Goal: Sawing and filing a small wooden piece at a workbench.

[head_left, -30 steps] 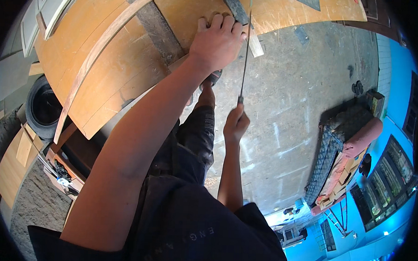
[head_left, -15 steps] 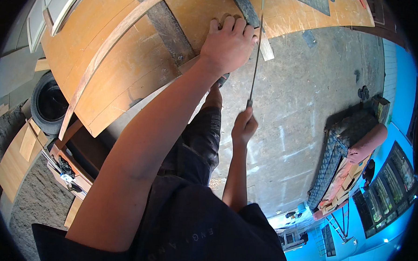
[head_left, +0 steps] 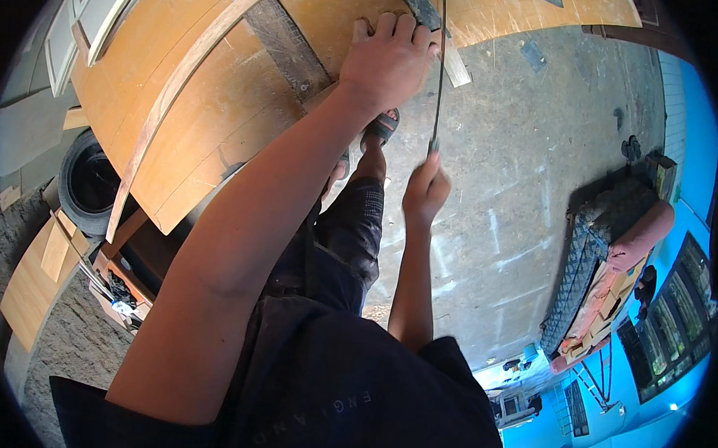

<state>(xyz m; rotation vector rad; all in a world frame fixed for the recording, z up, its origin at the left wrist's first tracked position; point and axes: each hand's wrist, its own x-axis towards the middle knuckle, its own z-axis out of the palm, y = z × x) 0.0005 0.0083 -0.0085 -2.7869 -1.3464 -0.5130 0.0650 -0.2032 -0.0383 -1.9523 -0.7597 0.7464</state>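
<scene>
My left hand [head_left: 386, 61] grips wood at the edge of the orange plywood sheet [head_left: 177, 160], fingers curled over a dark strip [head_left: 413, 4] and a pale wood strip [head_left: 458, 68]; what lies under the palm is hidden. My right hand [head_left: 425, 187] is closed on the handle of a long, thin hand saw [head_left: 437, 115], held lower and right of my left hand. The blade shows edge-on, running upward just past my left fingertips across the strips. A long curved-looking batten [head_left: 168, 95] lies on the sheet to the left.
A black tyre [head_left: 80, 188] and loose boards [head_left: 32, 282] lie at the left. My sandalled foot [head_left: 379, 125] stands on the concrete floor [head_left: 506, 150]. A stack of upholstered pieces and boards [head_left: 589, 282] stands by the blue wall [head_left: 692, 198] at the right, with a ladder [head_left: 597, 378] beyond.
Over the last second my right hand and the saw have shifted up the picture, toward the sheet, most visibly since half a second ago. My left hand stays on the wood.
</scene>
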